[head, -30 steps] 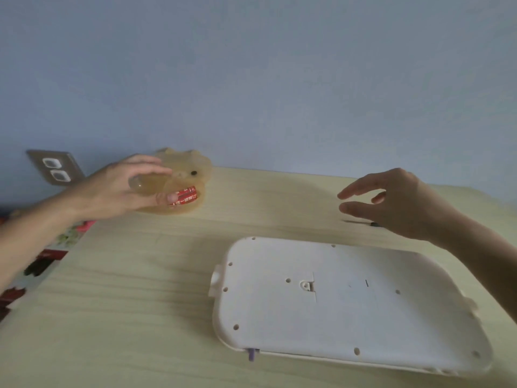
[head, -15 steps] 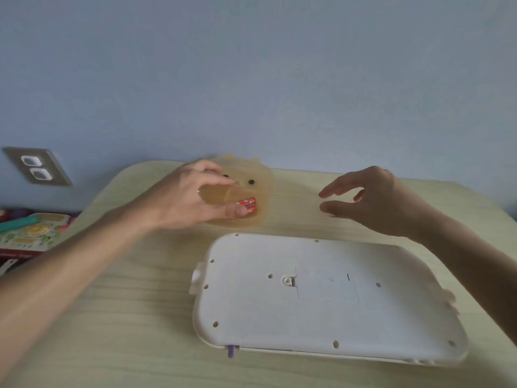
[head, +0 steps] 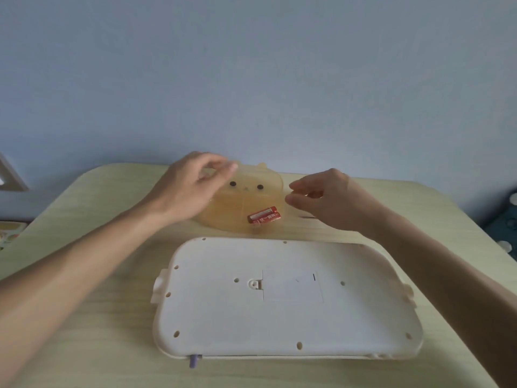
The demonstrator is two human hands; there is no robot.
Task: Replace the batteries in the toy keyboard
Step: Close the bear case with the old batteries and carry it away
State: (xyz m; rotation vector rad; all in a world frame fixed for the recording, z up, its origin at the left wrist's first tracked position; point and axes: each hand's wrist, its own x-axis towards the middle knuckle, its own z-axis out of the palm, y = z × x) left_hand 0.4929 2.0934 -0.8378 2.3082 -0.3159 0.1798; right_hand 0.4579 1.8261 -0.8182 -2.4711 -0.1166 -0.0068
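The white toy keyboard point(head: 285, 301) lies face down on the pale wooden table, its battery cover point(head: 292, 284) shut with a screw tab at its left. Behind it sits a translucent amber bear-faced box point(head: 251, 197) with two red batteries point(head: 264, 216) in its front right compartment. My left hand point(head: 187, 191) rests over the box's left side, fingers loosely curled on its far rim. My right hand point(head: 330, 200) hovers just right of the box, fingers apart and empty. A thin dark tool peeks out under my right hand.
The table point(head: 98, 289) ends close behind the box, against a blue wall. A wall socket point(head: 8, 175) shows at the far left. Colourful toys point(head: 8, 233) lie off the table's left edge, and a dark patterned surface point(head: 503, 225) off its right.
The amber box has come from the table's back left to the middle, just behind the keyboard. My left hand slid along with it and now loosens. My right hand has drawn in beside the box.
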